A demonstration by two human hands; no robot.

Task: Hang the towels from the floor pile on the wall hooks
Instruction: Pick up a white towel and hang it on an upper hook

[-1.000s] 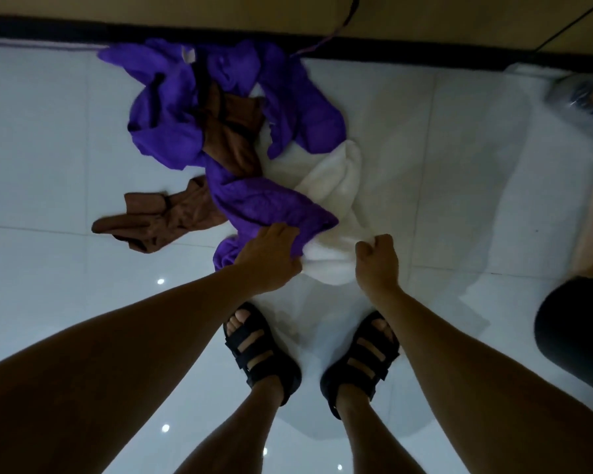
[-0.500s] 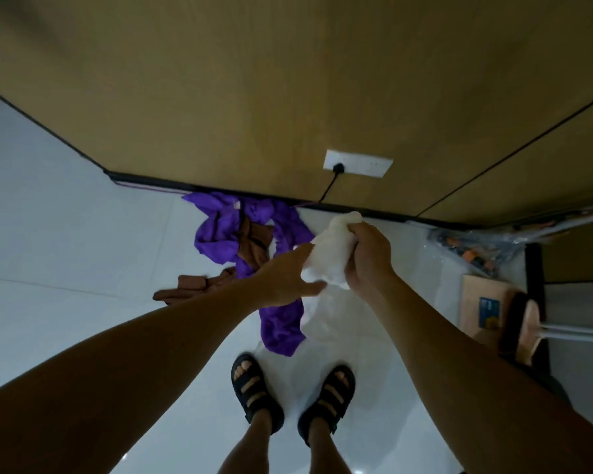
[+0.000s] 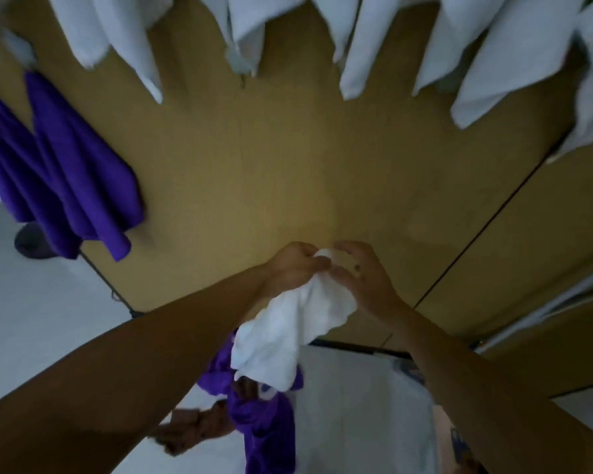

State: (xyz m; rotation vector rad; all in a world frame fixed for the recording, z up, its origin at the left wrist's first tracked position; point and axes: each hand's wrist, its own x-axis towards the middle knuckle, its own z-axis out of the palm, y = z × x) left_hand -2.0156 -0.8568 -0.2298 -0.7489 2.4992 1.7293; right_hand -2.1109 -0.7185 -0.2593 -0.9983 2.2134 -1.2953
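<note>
I hold a white towel (image 3: pixel 288 330) up in front of the tan wall (image 3: pixel 288 172). My left hand (image 3: pixel 293 270) pinches its top edge, and my right hand (image 3: pixel 360 273) touches the same edge with fingers partly spread. The towel hangs down below both hands. On the floor beneath lie purple towels (image 3: pixel 261 422) and a brown towel (image 3: pixel 199 425) of the pile. Several white towels (image 3: pixel 363 46) hang along the top of the wall, and purple towels (image 3: pixel 72 172) hang at the left. The hooks themselves are hidden.
White tiled floor (image 3: pixel 356 405) meets the wall at a dark baseboard (image 3: pixel 350 345). A dark seam (image 3: pixel 493 217) runs diagonally down the wall panel on the right. A dark round object (image 3: pixel 31 239) sits on the floor at the left.
I have stood up and the view has swung from the floor pile to the wall. Both hands have lifted the white towel off the pile to wall height.
</note>
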